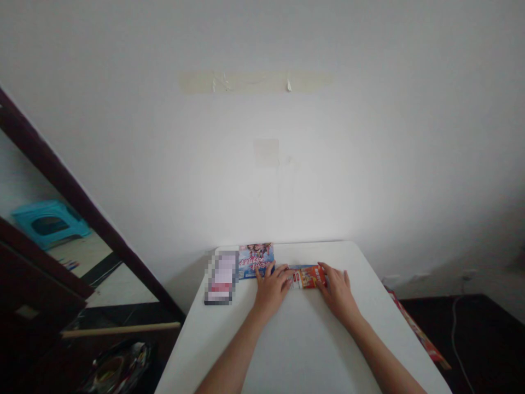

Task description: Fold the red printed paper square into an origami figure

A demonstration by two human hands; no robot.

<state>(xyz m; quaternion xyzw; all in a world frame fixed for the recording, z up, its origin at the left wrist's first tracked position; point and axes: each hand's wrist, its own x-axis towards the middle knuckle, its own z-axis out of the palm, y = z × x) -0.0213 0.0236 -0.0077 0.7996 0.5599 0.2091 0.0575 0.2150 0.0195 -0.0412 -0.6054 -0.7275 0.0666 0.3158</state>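
Red leaflet (pixel 312 277) spans my left grip (pixel 269 290) and right grip (pixel 340 293), both unclenched, fingers spread; seems folded, remainder unclear. Blue leaflet (pixel 249 264) beside left grip.

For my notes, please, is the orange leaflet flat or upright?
Flat: the orange leaflet lies on the table, print showing, left hand and right hand at its ends.

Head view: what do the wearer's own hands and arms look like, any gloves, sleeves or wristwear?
Left hand and right hand are ungloved. No sleeve, watch or bracelet shows on either side. Rings or nail polish: too small to tell.
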